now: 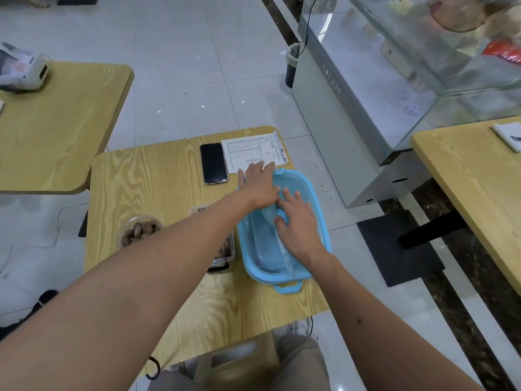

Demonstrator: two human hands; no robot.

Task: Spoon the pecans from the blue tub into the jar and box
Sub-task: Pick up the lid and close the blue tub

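Both hands flat on the blue tub (318, 221) at the table's (146, 176) right edge: my left hand (260, 186) spread wide, right hand (300, 224) too, holding nothing.

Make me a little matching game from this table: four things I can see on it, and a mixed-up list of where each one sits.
Things:
1. phone
2. blue tub
3. jar
4. printed sheet

Places:
A. near the table's left edge, pecans inside
B. far right corner of the table
C. under both hands, on the table's right side
D. lying dark-screened just left of the printed sheet

Pairs: 1-D, 2-C, 3-A, 4-B
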